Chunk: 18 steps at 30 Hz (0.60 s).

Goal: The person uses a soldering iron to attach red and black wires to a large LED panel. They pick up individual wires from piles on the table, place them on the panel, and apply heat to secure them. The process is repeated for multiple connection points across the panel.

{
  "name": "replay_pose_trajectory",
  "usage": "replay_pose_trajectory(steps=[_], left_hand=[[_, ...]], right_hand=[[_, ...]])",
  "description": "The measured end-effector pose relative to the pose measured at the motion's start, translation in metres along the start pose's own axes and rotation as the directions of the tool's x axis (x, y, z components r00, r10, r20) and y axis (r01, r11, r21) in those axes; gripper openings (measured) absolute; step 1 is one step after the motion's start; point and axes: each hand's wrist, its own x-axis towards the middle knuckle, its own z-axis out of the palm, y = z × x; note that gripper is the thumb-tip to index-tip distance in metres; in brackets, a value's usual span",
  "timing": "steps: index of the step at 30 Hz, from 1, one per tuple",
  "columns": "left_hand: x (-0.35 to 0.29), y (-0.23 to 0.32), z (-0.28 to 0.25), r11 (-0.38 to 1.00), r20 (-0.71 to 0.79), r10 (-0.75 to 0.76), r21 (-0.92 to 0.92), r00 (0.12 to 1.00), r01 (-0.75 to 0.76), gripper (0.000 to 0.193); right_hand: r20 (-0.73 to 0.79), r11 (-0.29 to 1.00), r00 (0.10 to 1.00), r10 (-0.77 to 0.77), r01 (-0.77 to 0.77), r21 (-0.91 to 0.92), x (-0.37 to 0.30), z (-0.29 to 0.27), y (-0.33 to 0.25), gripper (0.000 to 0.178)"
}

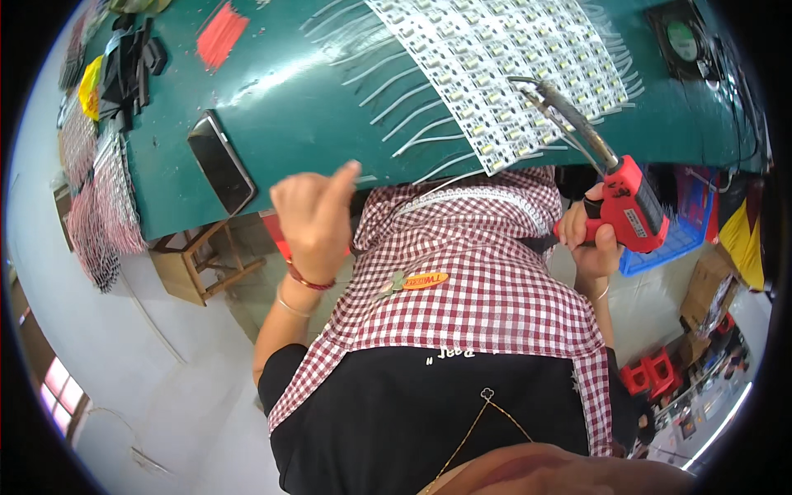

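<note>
My right hand (pixel 596 239) grips a red soldering gun (pixel 631 206) by its handle. The gun's long metal barrel slants up and left, and its tip is over a white LED board panel (pixel 503 74); I cannot tell whether it touches. Rows of small LEDs cover the panel, and white wires (pixel 412 113) stick out along its left and right edges. At the table's near edge, left of the panel, my left hand (pixel 312 216) is raised with its fingers curled and thumb and forefinger together. A short white strand shows beside its fingertips; what they hold is unclear.
A black phone (pixel 221 161) lies on the green table (pixel 280 124) at left. Red wires (pixel 221 35), dark tubing (pixel 136 66) and hanging wire bundles (pixel 115 190) are farther left. A black fan (pixel 683 40) stands at far right. Below are a blue crate (pixel 672 247) and a wooden stool (pixel 194 268).
</note>
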Motion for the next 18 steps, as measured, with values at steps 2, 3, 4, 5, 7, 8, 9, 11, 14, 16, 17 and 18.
replay_pose_trajectory(steps=[2,3,4,5,7,8,9,11,14,16,17,18], left_hand=[[0.02,-0.024,-0.006,0.995,-0.028,-0.094,-0.021,0.995,0.093,0.019],[0.032,-0.04,-0.007,0.993,-0.051,-0.117,-0.027,0.992,0.116,0.013],[0.046,-0.055,-0.005,0.991,-0.073,-0.132,-0.032,0.989,0.129,0.008],[0.064,-0.068,0.002,0.987,-0.066,-0.148,-0.067,0.987,0.144,0.008],[0.098,-0.106,0.023,0.986,-0.05,-0.144,-0.092,0.988,0.139,0.014],[0.111,-0.13,0.038,0.989,-0.039,-0.128,-0.083,0.991,0.124,0.017],[0.127,-0.148,0.053,0.991,-0.042,-0.132,-0.036,0.99,0.13,0.019],[0.161,-0.164,0.077,0.988,-0.058,-0.124,0.082,0.991,0.128,0.02],[0.192,-0.17,0.089,0.95,-0.069,-0.163,0.258,0.984,0.175,0.02],[0.199,-0.17,0.091,0.925,-0.019,-0.247,0.294,0.969,0.241,0.02],[0.199,-0.169,0.09,0.924,-0.032,-0.237,0.3,0.971,0.235,0.02],[0.197,-0.168,0.085,0.929,-0.057,-0.22,0.293,0.974,0.227,0.02]], right_hand=[[0.001,0.99,1.0,-0.002,0.001,0.14,0.014,0.01,-0.001,0.057],[0.015,0.978,1.0,0.009,-0.012,0.206,0.023,0.019,-0.004,0.056],[0.026,0.962,1.0,0.016,-0.022,0.274,0.03,0.026,-0.005,0.054],[0.058,0.944,0.998,0.014,-0.032,0.328,0.037,0.032,-0.008,0.05],[0.093,0.924,0.995,0.023,-0.057,0.378,0.045,0.04,-0.008,0.049],[0.11,0.912,0.993,0.03,-0.072,0.403,0.048,0.043,-0.009,0.049],[0.12,0.915,0.992,0.022,-0.068,0.398,0.051,0.046,-0.01,0.048],[0.093,0.922,0.996,0.011,-0.047,0.385,0.054,0.046,-0.013,0.049],[0.065,0.927,0.997,-0.043,0.015,0.375,0.059,0.048,-0.019,0.049],[0.041,0.917,0.995,-0.09,0.066,0.393,0.058,0.047,-0.02,0.046],[0.024,0.921,0.995,-0.093,0.077,0.381,0.057,0.045,-0.022,0.045],[0.016,0.921,0.996,-0.09,0.077,0.381,0.057,0.043,-0.022,0.045]])
